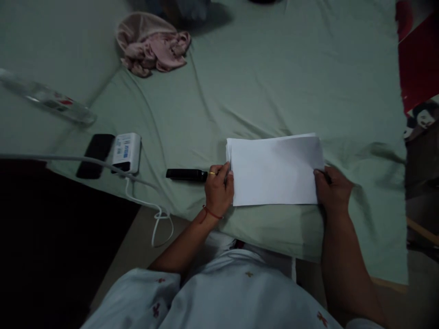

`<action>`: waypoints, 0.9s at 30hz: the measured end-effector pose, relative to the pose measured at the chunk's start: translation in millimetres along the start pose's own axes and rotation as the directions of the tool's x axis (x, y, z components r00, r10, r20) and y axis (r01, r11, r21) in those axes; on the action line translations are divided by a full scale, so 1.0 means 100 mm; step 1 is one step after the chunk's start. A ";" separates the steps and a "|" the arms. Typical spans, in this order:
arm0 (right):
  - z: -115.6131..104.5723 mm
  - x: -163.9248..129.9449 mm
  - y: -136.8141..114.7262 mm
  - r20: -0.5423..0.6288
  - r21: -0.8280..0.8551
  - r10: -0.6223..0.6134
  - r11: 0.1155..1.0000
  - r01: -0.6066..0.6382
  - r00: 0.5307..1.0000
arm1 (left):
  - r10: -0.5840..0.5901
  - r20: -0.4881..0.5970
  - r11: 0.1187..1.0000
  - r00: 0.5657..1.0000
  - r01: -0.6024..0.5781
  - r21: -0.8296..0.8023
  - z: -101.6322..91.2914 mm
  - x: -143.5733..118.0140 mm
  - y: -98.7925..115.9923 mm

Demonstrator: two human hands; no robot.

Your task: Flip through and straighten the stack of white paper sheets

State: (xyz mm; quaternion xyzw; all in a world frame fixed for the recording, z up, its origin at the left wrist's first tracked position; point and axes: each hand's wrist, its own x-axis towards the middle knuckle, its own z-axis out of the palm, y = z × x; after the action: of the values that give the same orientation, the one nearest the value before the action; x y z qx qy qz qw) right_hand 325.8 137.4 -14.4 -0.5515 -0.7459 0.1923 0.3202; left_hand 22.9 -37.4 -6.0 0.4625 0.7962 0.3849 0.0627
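As the head view is dim, fine detail is limited. Pale green bedsheet covers the mattress and fills most of the frame, creased toward the near edge. On it, close to that edge, lies the stack of white paper, flat, sheets roughly squared but top edges slightly fanned (alignment looks incomplete; no fold or crease visible yet).

Left hand grips the stack's left edge, fingers curled over it, thumb side on top; gold ring on one finger, red thread at the wrist. Right hand closes on the right edge, fingers bent down over the sheets; whether anything else sits under the palm I cannot tell.

Crumpled pink cloth lies far left on the sheet, well apart from the paper. Clear plastic bottle lies on its side at left. White power bank with white cable sits beside a black phone. Black pen-like object lies just left of the left hand (type unclear).
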 end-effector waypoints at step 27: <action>0.04 0.00 0.05 -0.048 -0.009 -0.080 0.997 0.080 0.996 | -0.010 0.079 0.958 0.997 -0.013 0.287 0.08 -0.10 0.10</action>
State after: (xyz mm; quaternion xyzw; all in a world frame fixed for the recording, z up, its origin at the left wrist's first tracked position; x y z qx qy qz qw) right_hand 327.0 139.1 -20.8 -0.5268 -0.7600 0.1633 0.3438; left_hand 38.7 -37.6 -7.9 0.4823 0.8403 0.2462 0.0264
